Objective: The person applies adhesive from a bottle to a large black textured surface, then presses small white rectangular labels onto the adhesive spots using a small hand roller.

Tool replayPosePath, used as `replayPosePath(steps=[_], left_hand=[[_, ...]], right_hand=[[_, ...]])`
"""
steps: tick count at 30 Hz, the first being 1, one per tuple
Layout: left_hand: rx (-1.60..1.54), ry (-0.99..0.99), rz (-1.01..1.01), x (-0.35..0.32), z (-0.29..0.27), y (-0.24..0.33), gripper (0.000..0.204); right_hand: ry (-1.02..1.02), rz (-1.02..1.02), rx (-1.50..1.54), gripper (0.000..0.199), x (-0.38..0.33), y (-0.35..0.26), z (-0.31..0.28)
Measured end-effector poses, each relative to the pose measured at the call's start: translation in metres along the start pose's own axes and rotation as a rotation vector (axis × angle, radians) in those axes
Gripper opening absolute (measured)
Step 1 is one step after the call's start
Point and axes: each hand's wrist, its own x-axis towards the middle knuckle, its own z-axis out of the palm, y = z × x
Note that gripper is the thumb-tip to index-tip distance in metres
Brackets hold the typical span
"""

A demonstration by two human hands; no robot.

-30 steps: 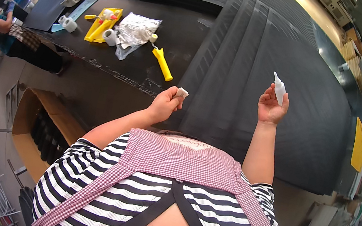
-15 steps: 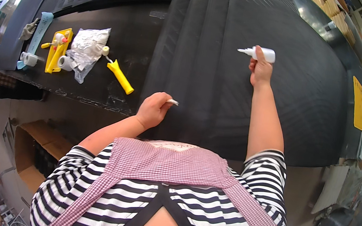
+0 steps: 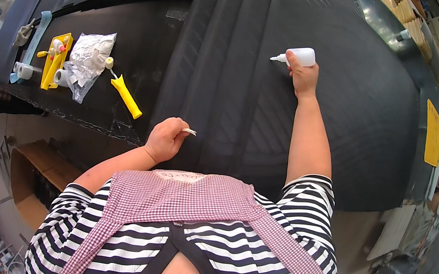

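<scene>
Against the ribbed black rubber sheet (image 3: 234,51) our right hand (image 3: 302,76) grips a light, squeezable white plastic nozzle bottle (image 3: 299,56) round its body, while left-hand fingers (image 3: 165,140) pinch a small pale scrap (image 3: 190,131).

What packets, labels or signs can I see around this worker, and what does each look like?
Yellow sign: far right beside the black mat, a tall yellow rectangle.
Clear plastic bag: on the black bench at left, crumpled, with white contents.
Yellow card pack: left of the bag, long and narrow.
White squeeze bottle: in the right hand, nozzle pointing left.
</scene>
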Motion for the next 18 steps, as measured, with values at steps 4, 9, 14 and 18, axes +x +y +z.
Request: replayPosePath(steps=[4,9,14,18], left_hand=[[0.0,-0.009,-0.011,0.0,0.001,0.0,0.006],[0.006,-0.005,-0.004,0.001,0.002,-0.001,0.007],[0.015,-0.008,-0.005,0.0,0.003,-0.002,0.007],[0.0,-0.012,-0.004,0.001,0.003,0.0,0.007]], right_hand=[[0.025,-0.163,-0.172,0.031,-0.002,0.004,-0.002],[0.031,-0.176,-0.209,0.032,-0.001,0.003,-0.003],[0.089,-0.164,-0.195,0.037,0.011,0.01,-0.003],[0.099,-0.181,-0.193,0.041,0.018,0.019,-0.003]])
